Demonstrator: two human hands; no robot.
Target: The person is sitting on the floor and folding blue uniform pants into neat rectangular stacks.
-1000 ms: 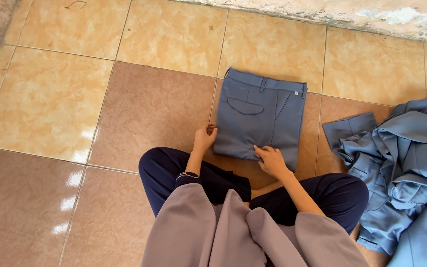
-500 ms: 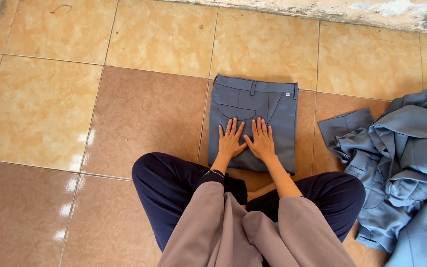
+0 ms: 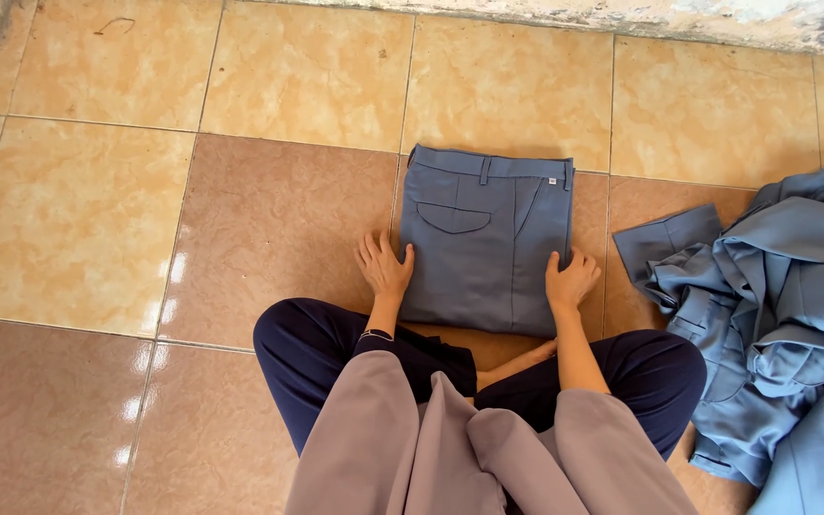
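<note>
Seated person in loose, layered clothing

Wide taupe-grey sleeves draped in soft folds over dark navy trousers; a thin dark band circled the wrist above the left hand.

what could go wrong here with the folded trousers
The left hand and right hand grip only the side edges of the folded trousers, so lifting may let the middle sag and the folds open. Moving them right could snag the pile of blue clothes close beside them.
</note>
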